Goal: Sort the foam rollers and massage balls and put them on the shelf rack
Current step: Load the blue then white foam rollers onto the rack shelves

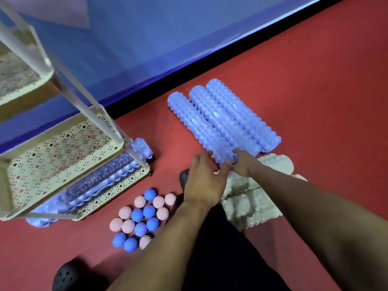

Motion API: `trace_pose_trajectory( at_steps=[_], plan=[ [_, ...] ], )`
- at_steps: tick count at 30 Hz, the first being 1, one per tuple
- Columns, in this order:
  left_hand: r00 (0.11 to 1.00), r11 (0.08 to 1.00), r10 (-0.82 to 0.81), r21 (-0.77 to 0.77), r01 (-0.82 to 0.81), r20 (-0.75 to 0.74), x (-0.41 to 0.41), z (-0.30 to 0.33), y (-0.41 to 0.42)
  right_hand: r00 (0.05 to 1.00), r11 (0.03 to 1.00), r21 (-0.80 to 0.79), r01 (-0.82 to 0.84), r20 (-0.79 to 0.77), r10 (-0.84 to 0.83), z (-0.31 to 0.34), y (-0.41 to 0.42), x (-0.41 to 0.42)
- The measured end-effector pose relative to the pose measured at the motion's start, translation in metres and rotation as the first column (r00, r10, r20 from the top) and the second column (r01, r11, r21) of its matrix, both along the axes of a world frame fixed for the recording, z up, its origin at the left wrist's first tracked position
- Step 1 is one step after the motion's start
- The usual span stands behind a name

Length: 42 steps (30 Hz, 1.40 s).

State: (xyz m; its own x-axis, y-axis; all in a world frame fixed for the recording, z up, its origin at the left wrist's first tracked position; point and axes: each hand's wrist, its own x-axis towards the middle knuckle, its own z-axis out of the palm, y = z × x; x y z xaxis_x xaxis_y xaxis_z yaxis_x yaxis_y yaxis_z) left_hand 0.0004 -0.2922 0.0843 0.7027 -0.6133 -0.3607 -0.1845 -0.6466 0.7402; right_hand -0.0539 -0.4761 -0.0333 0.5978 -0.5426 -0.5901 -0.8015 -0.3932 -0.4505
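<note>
Three lilac foam rollers lie side by side on the red floor; the nearest roller (199,124) has its near end between my hands. My left hand (204,177) touches that end from the left with fingers spread. My right hand (243,163) curls round the end from the right. White foam rollers (249,198) lie under my forearms. A cluster of blue and pink spiky massage balls (139,219) sits on the floor at lower centre. The cream perforated shelf rack (63,152) stands at left, with a lilac roller (105,181) on its bottom tier.
A blue wall (147,49) with a black skirting runs behind the rollers. Black shoes show at the bottom left (67,276) and behind my left hand (184,177). Open red floor stretches to the right.
</note>
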Motion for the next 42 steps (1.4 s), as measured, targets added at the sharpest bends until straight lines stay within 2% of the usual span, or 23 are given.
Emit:
trace_pose_trajectory(
  at_steps=[4, 9, 14, 18, 22, 27, 29, 32, 35, 36, 39, 42],
  plan=[
    [1.000, 0.995, -0.025, 0.101, 0.025, 0.000, 0.018, -0.038, 0.015, 0.993, 0.993, 0.035, 0.114, 0.027, -0.115, -0.024, 0.001, 0.011],
    [0.998, 0.990, 0.066, 0.124, -0.067, 0.012, 0.043, -0.066, 0.040, 0.912, 0.880, 0.297, 0.369, 0.067, -0.405, -0.049, -0.004, 0.039],
    [0.994, 0.991, 0.105, 0.082, -0.106, 0.017, 0.056, -0.077, 0.049, 0.789, 0.752, 0.353, 0.557, 0.057, -0.611, -0.054, -0.014, 0.051],
    [0.993, 0.991, 0.120, 0.057, -0.120, -0.006, 0.063, -0.078, 0.057, 0.624, 0.645, 0.310, 0.698, 0.178, -0.761, -0.054, -0.005, 0.055],
    [0.993, 0.991, 0.120, 0.052, -0.120, -0.001, 0.069, -0.062, 0.075, 0.589, 0.657, 0.214, 0.723, 0.308, -0.747, -0.025, 0.006, 0.067],
    [0.988, 0.988, 0.147, 0.033, -0.148, 0.040, 0.078, -0.024, 0.109, 0.475, 0.657, 0.223, 0.721, 0.531, -0.702, 0.038, 0.011, 0.087],
    [0.986, 0.987, 0.158, 0.018, -0.159, 0.061, 0.082, -0.002, 0.122, 0.468, 0.668, 0.199, 0.717, 0.573, -0.673, 0.067, 0.011, 0.090],
    [0.979, 0.984, 0.179, -0.024, -0.178, 0.097, 0.084, 0.038, 0.135, 0.397, 0.608, 0.172, 0.775, 0.615, -0.681, 0.120, 0.016, 0.082],
    [0.973, 0.981, 0.190, -0.063, -0.184, 0.128, 0.078, 0.079, 0.146, 0.494, 0.660, 0.080, 0.747, 0.596, -0.632, 0.155, 0.039, 0.063],
    [0.971, 0.980, 0.194, -0.081, -0.184, 0.142, 0.078, 0.088, 0.149, 0.485, 0.640, 0.063, 0.765, 0.598, -0.639, 0.163, 0.045, 0.058],
    [0.970, 0.981, 0.187, -0.088, -0.175, 0.158, 0.083, 0.082, 0.160, 0.432, 0.565, 0.086, 0.820, 0.555, -0.711, 0.141, 0.059, 0.044],
    [0.974, 0.978, 0.200, -0.073, -0.193, 0.109, 0.093, 0.054, 0.159, 0.462, 0.601, 0.169, 0.781, 0.492, -0.738, 0.093, 0.053, 0.056]
  ],
)
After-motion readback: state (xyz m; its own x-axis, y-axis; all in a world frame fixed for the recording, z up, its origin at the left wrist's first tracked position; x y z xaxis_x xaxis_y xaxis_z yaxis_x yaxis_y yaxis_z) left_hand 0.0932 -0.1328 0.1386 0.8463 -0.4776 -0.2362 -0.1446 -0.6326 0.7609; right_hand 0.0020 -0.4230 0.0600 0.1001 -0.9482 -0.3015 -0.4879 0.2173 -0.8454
